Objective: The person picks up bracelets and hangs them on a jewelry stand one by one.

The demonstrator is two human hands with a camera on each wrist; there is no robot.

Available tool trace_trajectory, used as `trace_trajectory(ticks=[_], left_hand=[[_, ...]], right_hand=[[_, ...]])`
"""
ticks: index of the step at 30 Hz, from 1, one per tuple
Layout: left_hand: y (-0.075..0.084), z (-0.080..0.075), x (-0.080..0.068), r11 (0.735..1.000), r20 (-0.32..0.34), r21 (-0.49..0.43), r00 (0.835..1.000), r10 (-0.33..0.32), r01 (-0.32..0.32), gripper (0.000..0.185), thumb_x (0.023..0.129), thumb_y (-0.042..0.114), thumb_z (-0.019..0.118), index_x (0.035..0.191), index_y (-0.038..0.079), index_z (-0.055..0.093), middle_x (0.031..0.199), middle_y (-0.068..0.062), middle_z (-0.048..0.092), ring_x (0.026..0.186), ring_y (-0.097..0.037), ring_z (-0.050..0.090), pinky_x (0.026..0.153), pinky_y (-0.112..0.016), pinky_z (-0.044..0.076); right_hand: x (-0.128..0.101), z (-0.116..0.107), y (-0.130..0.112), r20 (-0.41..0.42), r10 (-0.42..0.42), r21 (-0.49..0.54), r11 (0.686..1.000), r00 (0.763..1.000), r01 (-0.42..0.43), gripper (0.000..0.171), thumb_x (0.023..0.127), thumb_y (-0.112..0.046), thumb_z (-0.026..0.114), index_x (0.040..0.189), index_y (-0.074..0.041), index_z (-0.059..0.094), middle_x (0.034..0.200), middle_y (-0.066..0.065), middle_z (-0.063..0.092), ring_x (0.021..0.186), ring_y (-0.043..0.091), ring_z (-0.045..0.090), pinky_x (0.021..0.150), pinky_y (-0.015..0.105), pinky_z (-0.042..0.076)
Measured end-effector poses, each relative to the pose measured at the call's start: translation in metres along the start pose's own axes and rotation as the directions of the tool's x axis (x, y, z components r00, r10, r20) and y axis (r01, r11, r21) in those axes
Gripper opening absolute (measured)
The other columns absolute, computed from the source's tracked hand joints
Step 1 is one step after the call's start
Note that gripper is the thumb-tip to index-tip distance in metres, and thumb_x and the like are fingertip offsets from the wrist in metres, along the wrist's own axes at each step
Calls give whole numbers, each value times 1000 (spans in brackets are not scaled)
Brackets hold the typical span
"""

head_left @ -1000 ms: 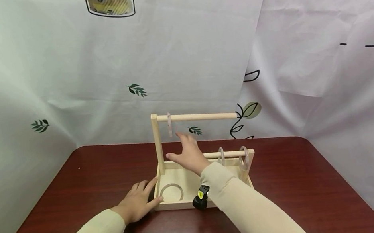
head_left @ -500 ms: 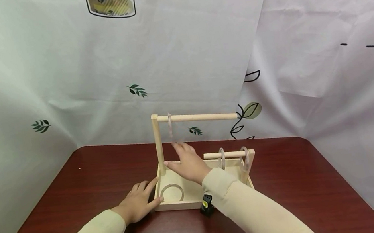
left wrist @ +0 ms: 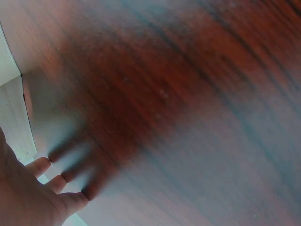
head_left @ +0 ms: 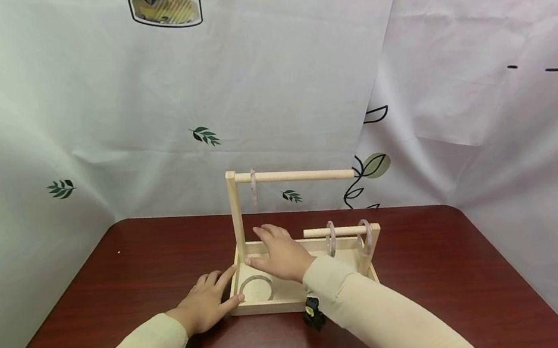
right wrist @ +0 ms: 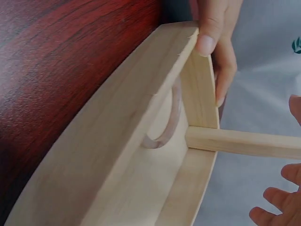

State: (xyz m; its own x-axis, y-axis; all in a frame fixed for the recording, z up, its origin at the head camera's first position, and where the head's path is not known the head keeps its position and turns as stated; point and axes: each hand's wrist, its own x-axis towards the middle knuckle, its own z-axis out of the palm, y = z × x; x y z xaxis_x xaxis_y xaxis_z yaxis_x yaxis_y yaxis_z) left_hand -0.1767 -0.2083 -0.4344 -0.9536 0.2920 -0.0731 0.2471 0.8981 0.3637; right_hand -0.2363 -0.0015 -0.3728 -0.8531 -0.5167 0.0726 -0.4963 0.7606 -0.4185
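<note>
The open left hand (head_left: 208, 300) rests against the near-left corner of the pale wooden tray rack (head_left: 297, 298), whose rods run left-right, while the relaxed, empty right hand (head_left: 276, 254) hovers over a clear ring (head_left: 256, 289) lying flat.

Open worktop (head_left: 125, 269) lies at 9 o'clock and at 3 o'clock of the wooden tray (head_left: 277, 303). Above the tray, the upright post (head_left: 236, 216), top rod (head_left: 295, 175) and low rod (head_left: 338, 230) with hanging rings (head_left: 330, 237) bar passage; the backdrop sheet (head_left: 265, 80) closes 12 o'clock.
</note>
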Motion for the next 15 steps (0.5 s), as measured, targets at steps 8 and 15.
trace_trajectory(ticks=[8, 15], left_hand=[[-1, 0, 0, 1000, -5, -4, 1000, 7, -7, 74, 95, 57, 47, 151, 12, 32, 139, -25, 40, 129, -48, 35, 101, -63, 31], [-4, 2, 2, 1000, -30, -6, 999, 21, -21, 74, 95, 59, 46, 151, 13, 31, 137, -24, 42, 128, -47, 37, 98, -63, 34]], right_hand=[[-2, 4, 4, 51, -13, -26, 1000, 999, 14, 77, 89, -48, 64, 150, -11, 36, 152, 12, 34, 140, 31, 32, 106, 47, 37], [-3, 10, 9, 83, -31, -48, 998, 996, 35, 77, 87, -48, 65, 149, -11, 38, 151, 13, 35, 140, 30, 32, 107, 46, 36]])
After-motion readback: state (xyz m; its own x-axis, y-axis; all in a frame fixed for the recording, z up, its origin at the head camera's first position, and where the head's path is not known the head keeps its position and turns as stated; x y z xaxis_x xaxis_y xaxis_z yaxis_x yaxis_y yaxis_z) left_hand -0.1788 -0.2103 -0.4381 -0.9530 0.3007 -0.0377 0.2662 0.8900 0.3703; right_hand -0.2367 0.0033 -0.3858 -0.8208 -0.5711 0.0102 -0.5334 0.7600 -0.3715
